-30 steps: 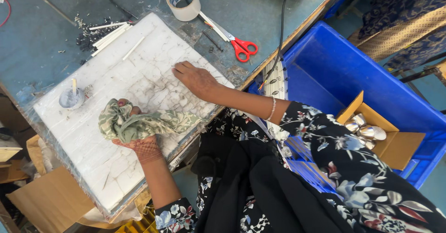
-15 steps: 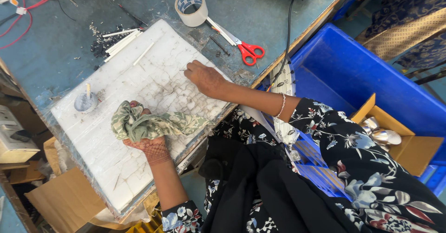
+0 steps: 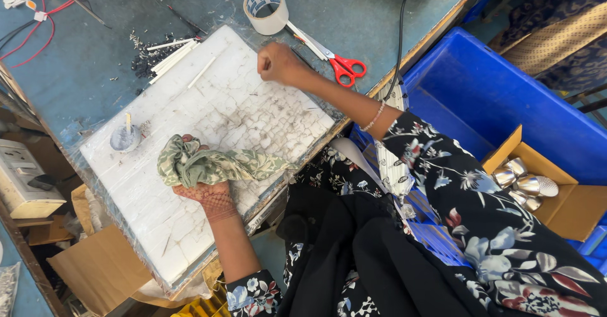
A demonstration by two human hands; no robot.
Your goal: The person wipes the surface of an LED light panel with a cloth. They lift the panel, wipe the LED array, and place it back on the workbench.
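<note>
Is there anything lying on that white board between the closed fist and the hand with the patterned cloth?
Nothing visible does. The right hand is a fist at the far edge of the white cracked board; the left hand grips the crumpled green patterned cloth near the front edge. Between them lies only smudged board surface.

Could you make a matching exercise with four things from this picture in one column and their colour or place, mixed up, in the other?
Things:
1. cloth
2. scissors
3. tape roll
4. small cup

Descriptions:
A. red handles, on the blue table
B. on the white board, with a stick standing in it
C. green, patterned, under the left hand
D. ring-shaped, beyond the right hand

Pairs: 1-C, 2-A, 3-D, 4-B
</note>
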